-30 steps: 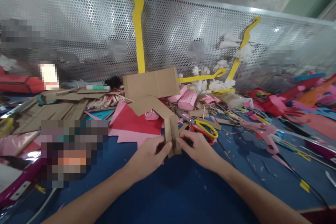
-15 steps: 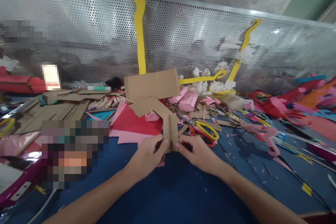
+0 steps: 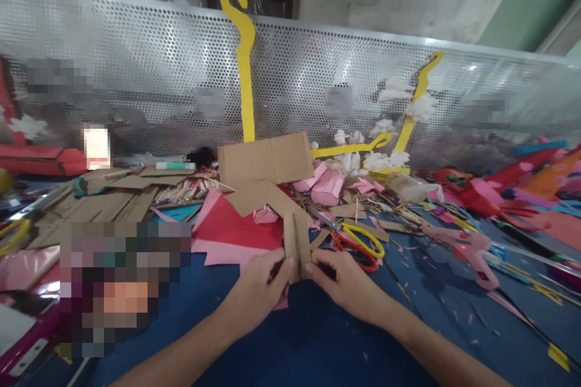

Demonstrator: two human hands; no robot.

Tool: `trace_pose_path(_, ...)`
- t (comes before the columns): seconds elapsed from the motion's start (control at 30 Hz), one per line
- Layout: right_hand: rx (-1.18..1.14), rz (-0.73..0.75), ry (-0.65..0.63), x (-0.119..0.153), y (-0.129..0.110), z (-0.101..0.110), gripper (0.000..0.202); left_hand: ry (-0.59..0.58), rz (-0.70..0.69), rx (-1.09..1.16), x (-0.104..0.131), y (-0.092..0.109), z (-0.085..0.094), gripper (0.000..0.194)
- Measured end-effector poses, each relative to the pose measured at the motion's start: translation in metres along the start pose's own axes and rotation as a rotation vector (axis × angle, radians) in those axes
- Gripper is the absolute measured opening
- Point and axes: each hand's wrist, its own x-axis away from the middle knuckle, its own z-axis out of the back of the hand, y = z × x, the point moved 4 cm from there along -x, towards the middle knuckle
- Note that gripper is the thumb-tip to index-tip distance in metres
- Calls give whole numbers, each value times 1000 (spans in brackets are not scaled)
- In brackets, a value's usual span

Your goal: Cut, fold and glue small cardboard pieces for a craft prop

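Observation:
Between my two hands is a small folded cardboard piece (image 3: 297,239), upright, with a crease or gap running down its middle. My left hand (image 3: 267,281) pinches its left edge low down, thumb in front. On the opposite edge, the thumb and fingers of my right hand (image 3: 340,275) are closed in the same way. Scissors with red and yellow handles (image 3: 363,240) lie just beyond my right hand. Red paper (image 3: 240,227) and pink paper (image 3: 218,248) are spread behind my left hand. A larger bent cardboard sheet (image 3: 267,160) stands farther back.
A pink glue gun (image 3: 472,248) with a lit red spot lies at the right, its cord trailing forward. Flat cardboard strips (image 3: 104,202) are piled at the left. Yellow hook shapes (image 3: 246,84) stand before a perforated metal panel (image 3: 154,54). Paper scraps litter the blue tabletop (image 3: 313,344).
The whole view has shifted, so things appear lower in the picture. The cardboard piece stays pinched between both hands, its halves looking slightly more angled.

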Motion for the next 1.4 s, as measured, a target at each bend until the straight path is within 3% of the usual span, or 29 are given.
trace_pose_path(0.37, 14, -11, 26, 0, -3, 3, 35, -2, 28, 133, 0, -2, -2, 41)
trace_pose_path(0.57, -189, 8, 89, 1, -7, 11, 31, 22, -32, 189, -3, -1, -1, 40)
trace_pose_path(0.87, -468, -37, -47, -1, 2, 6, 48, -15, -24, 250, -7, -6, -2, 37)
trace_pose_path(1.27, -563, -35, -53, -3, -2, 6, 46, -35, -1, 324, -6, -4, -2, 34)
trace_pose_path(1.4, -520, -8, -30, -1, -5, 6, 48, -19, -58, 412, -10, -2, 0, 40)
